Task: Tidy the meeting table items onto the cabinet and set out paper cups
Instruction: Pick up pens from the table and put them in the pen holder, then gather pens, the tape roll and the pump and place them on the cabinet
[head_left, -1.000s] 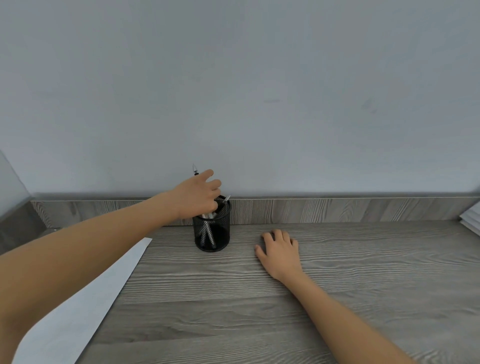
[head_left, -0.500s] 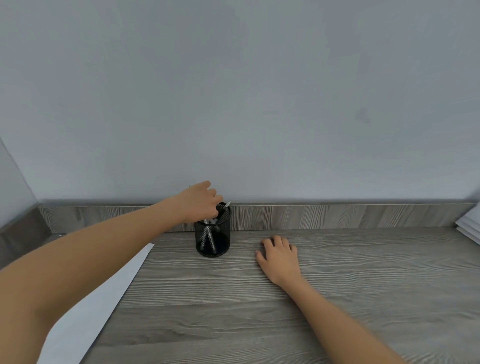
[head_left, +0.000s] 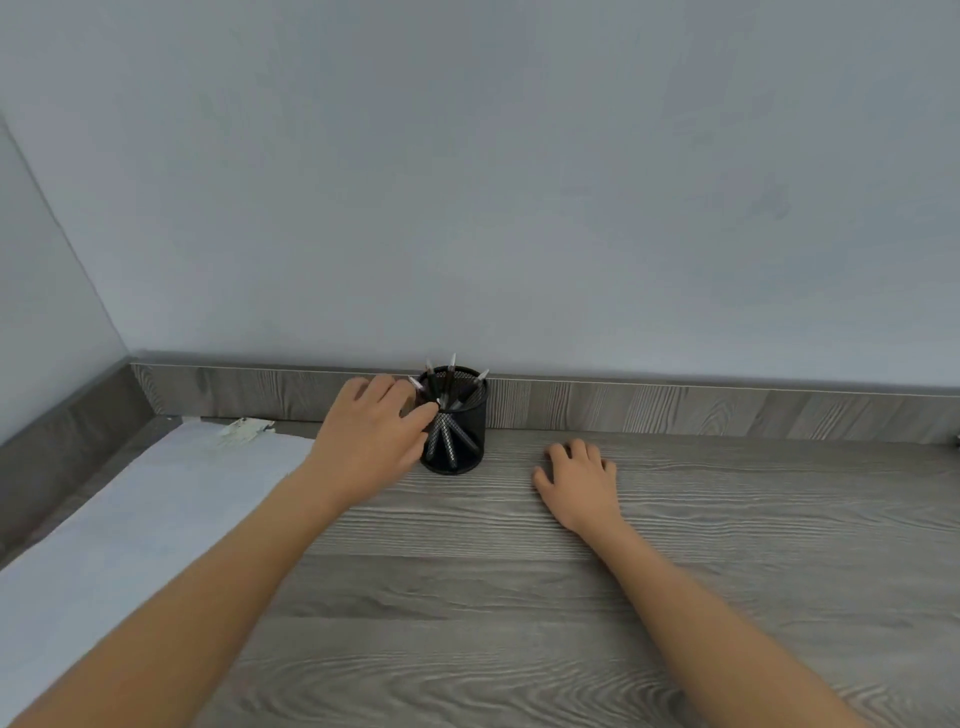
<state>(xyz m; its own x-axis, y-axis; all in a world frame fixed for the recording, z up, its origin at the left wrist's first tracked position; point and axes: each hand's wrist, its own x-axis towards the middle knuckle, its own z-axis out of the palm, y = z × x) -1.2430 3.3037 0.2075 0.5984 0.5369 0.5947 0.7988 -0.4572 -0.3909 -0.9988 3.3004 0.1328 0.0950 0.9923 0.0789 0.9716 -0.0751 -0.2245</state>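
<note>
The left hand's fingers (head_left: 422, 414) are lying loosely extended, the forefinger tip touching the near-left rim of the black mesh pen holder (head_left: 460, 434); they are wrapping round nothing that shows, though a pale pen end beside them is making this hard to confirm. The left hand (head_left: 371, 439) is hovering just left of the holder. The holder is standing upright on the wood-grain surface (head_left: 519, 597), close against the back ledge (head_left: 675, 410), with several pens (head_left: 451, 374) leaning outward inside it. It is likely handling as a light, stiff wire cup, top-heavy and prone to tipping; gripping round its wall below the rim is looking safest. The right hand (head_left: 579, 483) is resting flat, fingers released, to the holder's right. A white sheet (head_left: 130, 509) is lying to its left.
</note>
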